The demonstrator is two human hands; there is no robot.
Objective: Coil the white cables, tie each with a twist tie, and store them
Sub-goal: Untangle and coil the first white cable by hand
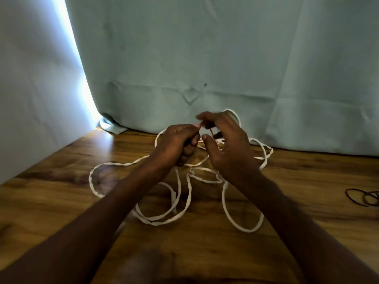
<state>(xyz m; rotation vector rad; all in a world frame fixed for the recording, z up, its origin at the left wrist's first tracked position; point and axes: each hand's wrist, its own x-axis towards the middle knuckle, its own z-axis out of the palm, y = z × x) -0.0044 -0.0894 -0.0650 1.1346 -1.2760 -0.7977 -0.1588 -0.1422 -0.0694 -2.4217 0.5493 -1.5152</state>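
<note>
1. Legible text, labels, brands, numbers, signs: none.
2. White cables (164, 218): no readable marking; wooden table (287, 201): plain grain only; curtain (205, 48): unprinted.

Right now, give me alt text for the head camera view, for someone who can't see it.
Two bare hands work above a loose tangle of thin white cable sprawled in loops on a wooden table: the left hand grips a strand, the right hand hovers beside it with fingers curled. A pale green curtain hangs behind, and dark thin loops lie at the table's right edge.

white cables (180, 193), wood-grain table (287, 232), teal curtain (205, 48)
</note>
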